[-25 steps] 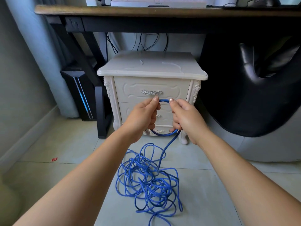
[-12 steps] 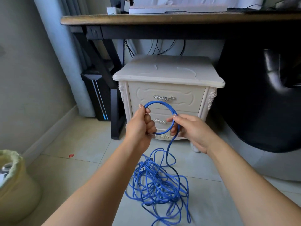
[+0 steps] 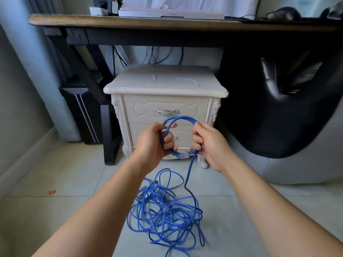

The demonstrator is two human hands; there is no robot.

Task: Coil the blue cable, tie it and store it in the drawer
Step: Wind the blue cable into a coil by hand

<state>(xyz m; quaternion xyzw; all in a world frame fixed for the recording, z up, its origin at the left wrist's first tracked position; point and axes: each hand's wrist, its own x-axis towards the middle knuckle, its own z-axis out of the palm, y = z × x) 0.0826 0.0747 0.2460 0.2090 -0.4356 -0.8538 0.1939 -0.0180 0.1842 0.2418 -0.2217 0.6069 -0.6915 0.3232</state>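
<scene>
Open tiled floor (image 3: 65, 182) runs left of the work area as far as the skirting on the left wall; a small red scrap (image 3: 52, 192) lies on it. Ahead, a white nightstand (image 3: 165, 84) stands below the front edge of a wooden desk (image 3: 130, 22). A black desk leg (image 3: 108, 134) is just beside its left flank and a black padded shape (image 3: 278, 108) is close on its right, so room is tighter on that side.

Containers: the top drawer (image 3: 167, 106), with a silver handle (image 3: 166, 111), and the lower drawer (image 3: 182, 136) are both closed. Their contents cannot be seen.

Grip: the left hand (image 3: 152, 143) has its fingers curled round the left side of a small upright loop of the blue cable (image 3: 164, 210), thumb over the top. The right hand (image 3: 211, 145) is curled round the loop's right side. The loop is held in front of the lower drawer, and a clear plug (image 3: 182, 155) sits at its bottom between the hands. From the right hand one strand drops to the floor, where the rest of the cable lies in a loose tangle between the forearms — near the nightstand's feet, not touching them.
</scene>
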